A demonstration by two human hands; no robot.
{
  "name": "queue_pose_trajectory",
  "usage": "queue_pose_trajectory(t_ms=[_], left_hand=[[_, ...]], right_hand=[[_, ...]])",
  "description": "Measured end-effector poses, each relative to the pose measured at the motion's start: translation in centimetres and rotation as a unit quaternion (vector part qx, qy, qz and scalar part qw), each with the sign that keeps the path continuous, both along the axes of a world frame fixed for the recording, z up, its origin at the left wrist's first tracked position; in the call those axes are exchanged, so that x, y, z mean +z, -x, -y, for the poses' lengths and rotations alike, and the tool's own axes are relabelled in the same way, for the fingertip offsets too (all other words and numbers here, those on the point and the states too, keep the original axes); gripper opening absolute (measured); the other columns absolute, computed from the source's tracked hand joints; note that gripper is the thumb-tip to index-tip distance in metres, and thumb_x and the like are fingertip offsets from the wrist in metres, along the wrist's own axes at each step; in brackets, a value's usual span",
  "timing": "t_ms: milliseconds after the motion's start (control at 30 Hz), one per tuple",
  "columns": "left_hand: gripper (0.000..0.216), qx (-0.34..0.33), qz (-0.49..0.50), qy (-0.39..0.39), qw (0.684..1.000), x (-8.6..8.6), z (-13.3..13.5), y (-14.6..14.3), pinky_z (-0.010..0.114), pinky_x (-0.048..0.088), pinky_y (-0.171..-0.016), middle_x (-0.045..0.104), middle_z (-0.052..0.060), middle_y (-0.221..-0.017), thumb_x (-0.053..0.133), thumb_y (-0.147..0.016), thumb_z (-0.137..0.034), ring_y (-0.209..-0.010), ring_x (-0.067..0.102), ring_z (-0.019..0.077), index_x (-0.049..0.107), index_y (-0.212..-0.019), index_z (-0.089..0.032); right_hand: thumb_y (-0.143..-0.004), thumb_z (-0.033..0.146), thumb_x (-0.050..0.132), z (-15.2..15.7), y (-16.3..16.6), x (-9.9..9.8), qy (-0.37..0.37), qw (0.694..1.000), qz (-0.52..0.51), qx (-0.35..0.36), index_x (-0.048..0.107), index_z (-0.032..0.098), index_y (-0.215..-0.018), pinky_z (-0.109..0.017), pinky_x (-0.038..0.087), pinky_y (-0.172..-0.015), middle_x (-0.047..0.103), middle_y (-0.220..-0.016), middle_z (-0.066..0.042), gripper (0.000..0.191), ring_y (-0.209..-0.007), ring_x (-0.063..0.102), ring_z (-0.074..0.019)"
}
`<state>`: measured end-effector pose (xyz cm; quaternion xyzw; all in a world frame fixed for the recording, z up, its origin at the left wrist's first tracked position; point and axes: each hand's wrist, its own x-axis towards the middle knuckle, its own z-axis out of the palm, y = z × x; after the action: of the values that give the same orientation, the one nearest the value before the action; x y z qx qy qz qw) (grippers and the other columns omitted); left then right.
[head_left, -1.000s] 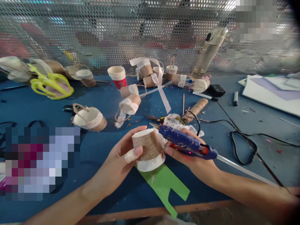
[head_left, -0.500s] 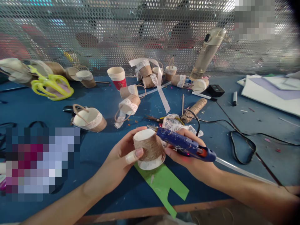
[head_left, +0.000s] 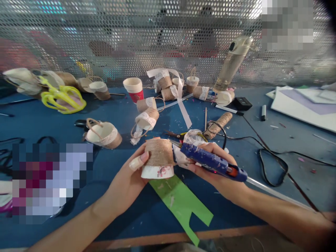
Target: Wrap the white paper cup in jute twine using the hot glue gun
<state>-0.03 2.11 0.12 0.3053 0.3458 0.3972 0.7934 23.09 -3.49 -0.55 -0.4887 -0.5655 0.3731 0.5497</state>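
Note:
A paper cup [head_left: 159, 153] wrapped in brown twine is gripped by my left hand [head_left: 133, 171], thumb on its near side. The cup's white end, with a reddish print, faces down toward me. In my right hand [head_left: 217, 175] is a blue glue gun [head_left: 204, 157], a clear glue stick [head_left: 278, 192] trailing from its back. The gun's metal nozzle is close to the upper right edge of the twine; whether it touches I cannot tell. White lace shows between the cup and my right fingers. A green strip [head_left: 181, 203] lies on the table beneath the cup.
A finished-looking basket [head_left: 103, 134] with a twine handle sits to the left. Beyond my hands lie scissors [head_left: 178, 135], a twine roll [head_left: 219, 125], several small baskets, and a red-and-white cup stack [head_left: 133, 89]. A black cable [head_left: 273, 154] loops at right; a bottle [head_left: 232, 64] leans against the mesh.
The cup has turned and tilted in my left hand, moving slightly left, so its top opening no longer shows. Lace now shows at its right. The gun has shifted slightly right.

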Motion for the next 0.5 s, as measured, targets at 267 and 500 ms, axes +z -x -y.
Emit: queue_pose_trajectory(t_ms=[267,500], left_hand=[[0.038,-0.133,-0.003,0.016,0.991,0.0,0.0,0.3,0.035,0.06,-0.062,0.077,0.011,-0.113,0.061,-0.095,-0.042,-0.088,0.076,0.0307,0.068,-0.128,-0.025],[0.044,-0.253,-0.032,0.012,0.967,0.1,1.1,0.5,0.036,0.053,-0.084,0.071,0.011,-0.122,0.071,-0.088,-0.041,-0.104,0.069,0.0277,0.065,-0.129,-0.025]], right_hand=[[-0.078,0.019,0.086,-1.2,-1.5,1.2,0.002,0.999,-0.028,-0.023,0.069,0.026,-0.09,-0.028,0.062,-0.07,0.08,-0.087,0.003,0.022,-0.081,0.076,-0.0174],[-0.081,0.019,0.084,-1.9,-1.0,1.4,0.031,0.998,-0.039,0.029,0.071,0.025,-0.088,-0.03,0.064,-0.076,0.08,-0.088,0.001,0.016,-0.082,0.077,-0.0174]])
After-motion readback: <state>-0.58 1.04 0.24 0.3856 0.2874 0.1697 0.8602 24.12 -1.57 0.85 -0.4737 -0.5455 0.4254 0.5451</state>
